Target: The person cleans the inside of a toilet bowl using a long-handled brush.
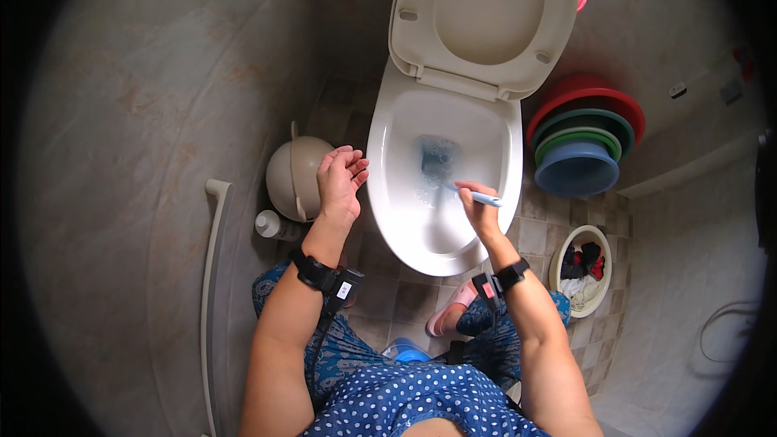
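Observation:
The white toilet bowl (445,260) stands in front of me, and its seat and lid (486,16) are raised. Bluish, bubbly water (438,157) lies at the bottom of the bowl. My right hand (479,212), over the right part of the bowl, is closed round the pale blue handle of a toilet brush (488,200). The brush slants down into the bowl, where its lower end is blurred and hard to make out. Just outside the bowl's left rim my left hand (340,182) hangs with nothing in it, its fingers loosely bent and a little apart.
Stacked basins (576,168) lean by the right wall. Nearer me is a white tub (557,271) of cloths. On the left are a round beige container (283,174), a white bottle (273,225) and a pale rail (214,275) along the wall. A blue object (406,351) sits between my legs.

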The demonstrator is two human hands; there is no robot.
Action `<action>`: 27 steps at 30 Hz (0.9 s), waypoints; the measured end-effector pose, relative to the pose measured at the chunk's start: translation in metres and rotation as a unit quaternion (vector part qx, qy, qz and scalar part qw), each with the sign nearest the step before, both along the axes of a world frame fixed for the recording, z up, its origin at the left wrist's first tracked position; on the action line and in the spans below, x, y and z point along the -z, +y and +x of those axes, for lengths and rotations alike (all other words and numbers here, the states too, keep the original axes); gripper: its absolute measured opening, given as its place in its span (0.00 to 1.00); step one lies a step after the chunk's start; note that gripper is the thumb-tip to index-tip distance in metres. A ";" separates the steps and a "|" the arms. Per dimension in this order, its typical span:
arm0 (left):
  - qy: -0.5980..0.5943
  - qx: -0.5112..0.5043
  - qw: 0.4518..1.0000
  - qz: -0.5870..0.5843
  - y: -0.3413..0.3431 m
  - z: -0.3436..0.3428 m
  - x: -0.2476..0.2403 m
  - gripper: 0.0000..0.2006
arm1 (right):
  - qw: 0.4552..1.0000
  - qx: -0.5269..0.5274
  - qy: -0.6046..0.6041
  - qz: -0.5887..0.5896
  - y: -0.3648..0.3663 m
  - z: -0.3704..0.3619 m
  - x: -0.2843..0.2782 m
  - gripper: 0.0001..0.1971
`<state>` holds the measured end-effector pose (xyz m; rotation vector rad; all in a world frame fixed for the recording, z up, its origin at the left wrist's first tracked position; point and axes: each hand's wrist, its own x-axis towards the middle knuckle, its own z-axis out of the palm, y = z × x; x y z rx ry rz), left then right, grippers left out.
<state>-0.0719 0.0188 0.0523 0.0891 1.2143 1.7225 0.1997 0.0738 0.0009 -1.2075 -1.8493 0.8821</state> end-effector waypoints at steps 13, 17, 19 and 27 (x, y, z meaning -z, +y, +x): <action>-0.003 -0.019 1.000 0.006 0.002 -0.006 0.005 0.11 | 0.974 -0.061 0.214 -0.031 -0.079 -0.007 -0.110 0.11; 0.003 -0.020 1.000 0.003 0.002 -0.004 0.002 0.11 | 0.979 -0.093 0.182 0.003 -0.080 -0.021 -0.107 0.10; 0.003 -0.020 1.000 0.003 0.002 -0.004 0.003 0.11 | 0.984 -0.112 0.136 -0.006 -0.086 -0.024 -0.106 0.10; 0.005 -0.022 1.000 0.000 -0.001 -0.006 0.000 0.11 | 0.984 -0.164 0.070 -0.028 -0.127 0.011 -0.133 0.11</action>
